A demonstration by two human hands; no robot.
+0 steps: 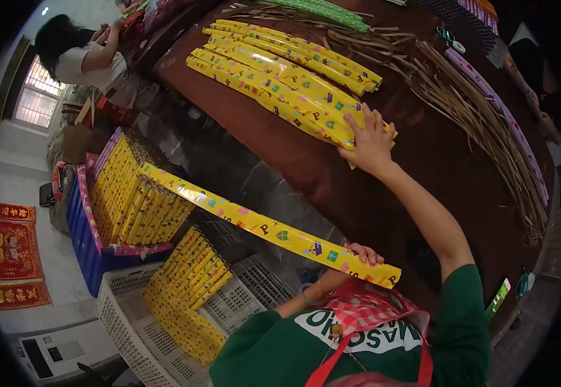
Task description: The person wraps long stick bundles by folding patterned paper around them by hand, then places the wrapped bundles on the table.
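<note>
My left hand [365,255] is wrapped over the near end of a long roll of yellow printed wrapping paper [280,234]. That roll slants away to the far left, its other end over the filled crates. My right hand [371,140] lies with fingers spread on the near ends of several matching yellow rolls [274,77]. These lie side by side on the brown table [448,187]. The left palm and part of the fingers are hidden by the roll.
A blue crate [86,238] and a white crate [126,322] hold upright yellow rolls on the left. Brown strips [461,109], a purple roll [500,109], scissors [445,35] and a phone [498,298] lie on the table. Another person [93,61] works at far left.
</note>
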